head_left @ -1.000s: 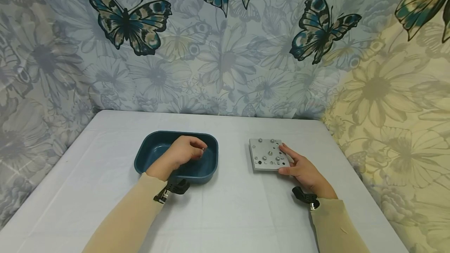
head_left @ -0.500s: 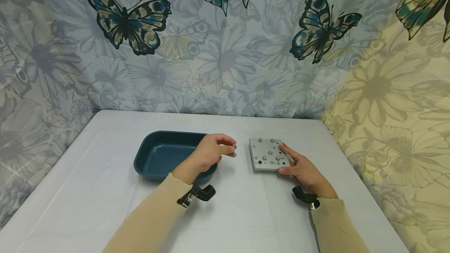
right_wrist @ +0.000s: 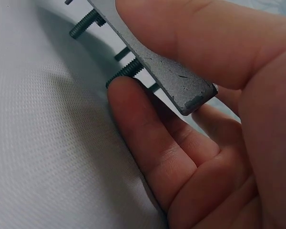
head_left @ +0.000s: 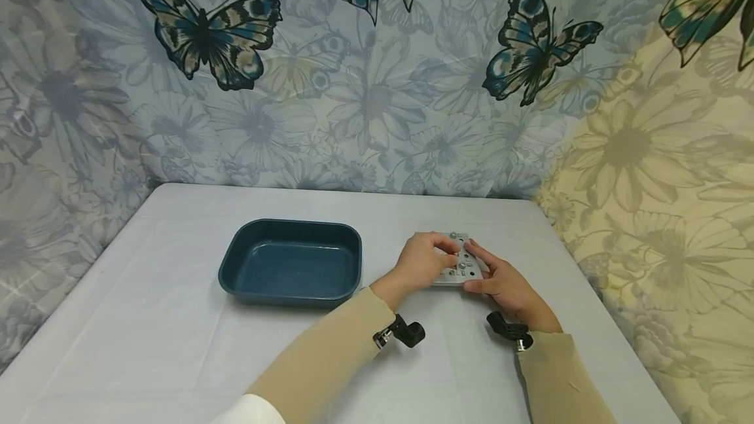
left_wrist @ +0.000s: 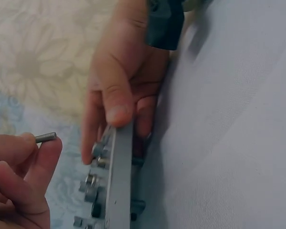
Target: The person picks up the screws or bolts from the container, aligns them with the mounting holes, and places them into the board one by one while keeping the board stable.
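Note:
A grey metal plate [head_left: 450, 278] with several bolts set through it is tilted just over the white table at the right. My right hand [head_left: 512, 290] grips its right edge, thumb on the near side and other fingers beyond and beneath. Bolt heads [left_wrist: 90, 193] stand out from its upper face in the left wrist view. Threaded bolt ends [right_wrist: 125, 72] stick out below, one against a right fingertip. My left hand [head_left: 421, 259] is over the plate's left part, hiding it in the head view. Between thumb and finger it pinches a small threaded screw [left_wrist: 45, 137].
A dark blue rectangular tray [head_left: 288, 300] sits on the white-covered table [head_left: 147, 319], left of both hands. Behind the table hangs a cloth [head_left: 377, 110] printed with flowers and butterflies. Each wrist carries a small black camera mount.
My left hand has come out of the tray and moved right to the plate, carrying the screw. My right hand keeps its grip on the plate's edge.

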Tool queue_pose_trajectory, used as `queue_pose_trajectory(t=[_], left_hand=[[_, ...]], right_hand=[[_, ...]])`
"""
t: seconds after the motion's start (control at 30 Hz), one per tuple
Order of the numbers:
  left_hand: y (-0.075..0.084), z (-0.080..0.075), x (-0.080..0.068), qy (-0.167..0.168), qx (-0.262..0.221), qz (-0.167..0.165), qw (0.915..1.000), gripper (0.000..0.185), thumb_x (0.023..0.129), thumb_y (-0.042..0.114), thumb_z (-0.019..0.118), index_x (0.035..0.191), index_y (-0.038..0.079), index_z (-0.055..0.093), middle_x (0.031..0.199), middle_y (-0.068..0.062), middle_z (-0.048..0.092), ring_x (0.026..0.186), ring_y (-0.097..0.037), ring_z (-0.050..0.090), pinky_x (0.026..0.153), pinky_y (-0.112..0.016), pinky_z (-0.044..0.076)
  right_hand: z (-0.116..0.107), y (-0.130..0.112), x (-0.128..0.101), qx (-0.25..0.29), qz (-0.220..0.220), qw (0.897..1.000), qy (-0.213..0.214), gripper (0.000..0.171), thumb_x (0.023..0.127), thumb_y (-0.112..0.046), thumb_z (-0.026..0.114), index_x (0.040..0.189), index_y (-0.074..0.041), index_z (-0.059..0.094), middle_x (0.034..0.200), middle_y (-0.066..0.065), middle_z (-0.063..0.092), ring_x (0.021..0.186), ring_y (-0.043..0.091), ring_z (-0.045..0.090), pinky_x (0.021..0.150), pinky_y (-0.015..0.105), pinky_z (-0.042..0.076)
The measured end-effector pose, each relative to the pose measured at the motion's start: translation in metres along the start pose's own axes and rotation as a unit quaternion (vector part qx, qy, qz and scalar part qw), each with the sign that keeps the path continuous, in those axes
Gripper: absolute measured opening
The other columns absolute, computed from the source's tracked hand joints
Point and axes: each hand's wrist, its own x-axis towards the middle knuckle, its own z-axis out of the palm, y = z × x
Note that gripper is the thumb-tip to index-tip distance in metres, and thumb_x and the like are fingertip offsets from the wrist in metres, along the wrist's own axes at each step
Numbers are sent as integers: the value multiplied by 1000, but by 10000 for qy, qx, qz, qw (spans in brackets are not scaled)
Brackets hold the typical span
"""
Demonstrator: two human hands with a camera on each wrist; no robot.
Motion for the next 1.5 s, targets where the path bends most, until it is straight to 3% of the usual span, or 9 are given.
queue_pose_trajectory(t=[0.17, 0.23, 0.3, 0.4, 0.47, 0.53, 0.67, 1.17, 1.5], left_hand=[[5, 20, 8, -192, 348, 322, 9987, 12, 91, 12, 74, 103, 15, 76, 94, 14, 66, 87, -3, 61, 76, -23, 50], [6, 25, 10, -233, 561, 408, 9973, 11, 91, 12, 74, 102, 15, 76, 94, 13, 66, 79, -2, 60, 68, -20, 48], [7, 30, 11, -232, 798, 502, 9953, 10, 91, 11, 74, 100, 15, 75, 94, 12, 67, 77, 0, 59, 66, -17, 47], [7, 36, 13, -258, 1064, 653, 9918, 10, 91, 10, 74, 99, 16, 75, 93, 12, 67, 83, -1, 59, 67, -15, 46], [6, 40, 13, -280, 1233, 732, 9893, 11, 91, 10, 73, 99, 18, 75, 93, 13, 68, 87, 0, 59, 67, -14, 45], [3, 44, 13, -299, 1404, 801, 9864, 12, 91, 10, 73, 98, 19, 75, 93, 14, 68, 88, 0, 59, 67, -14, 44], [-1, 49, 13, -266, 1672, 929, 9812, 12, 91, 10, 72, 96, 20, 74, 92, 14, 68, 85, 2, 58, 68, -11, 42], [-5, 51, 10, -77, 1872, 1257, 9742, 15, 89, 4, 70, 96, 16, 76, 93, 12, 68, 82, 2, 56, 72, -10, 42], [-8, 44, 8, 46, 1006, 978, 9901, 13, 90, 7, 72, 100, 15, 76, 92, 11, 69, 85, 3, 59, 72, -11, 45]], right_hand=[[-2, 0, -5, -306, -146, 9994, 82, 91, 82, -21, 85, 156, -12, 35, 165, 3, 15, 145, 26, 20, 109, 44, 34], [-2, -1, -6, -218, -166, 9996, 53, 88, 82, -19, 84, 156, -12, 37, 165, 1, 16, 146, 25, 12, 111, 48, 29], [-1, -1, -7, -196, -164, 9996, 91, 87, 82, -19, 84, 155, -13, 37, 163, 0, 20, 124, 24, 45, 99, 37, 41], [-1, -2, -8, -172, -137, 9997, 128, 90, 82, -19, 84, 157, -16, 35, 161, 1, 27, 106, 12, 47, 83, 23, 41], [0, -1, -8, -66, -193, 9997, 113, 92, 82, -17, 84, 157, -16, 32, 160, 4, 29, 110, 12, 50, 91, 23, 40], [1, 0, -7, 72, -273, 9996, 35, 93, 82, -14, 84, 158, -14, 30, 161, 6, 27, 141, 13, 25, 112, 38, 27], [2, 2, -7, 191, -404, 9990, -48, 92, 82, -10, 83, 157, -11, 30, 163, 4, 20, 149, 26, 9, 114, 62, 8], [1, 0, -3, -241, -373, 9990, 5, 94, 81, -17, 85, 158, -14, 31, 162, 1, 23, 148, 28, 11, 113, 63, 14], [2, -2, -4, -169, -307, 9994, 8, 91, 82, -15, 84, 157, -14, 33, 163, 1, 20, 148, 27, 11, 113, 58, 19]])
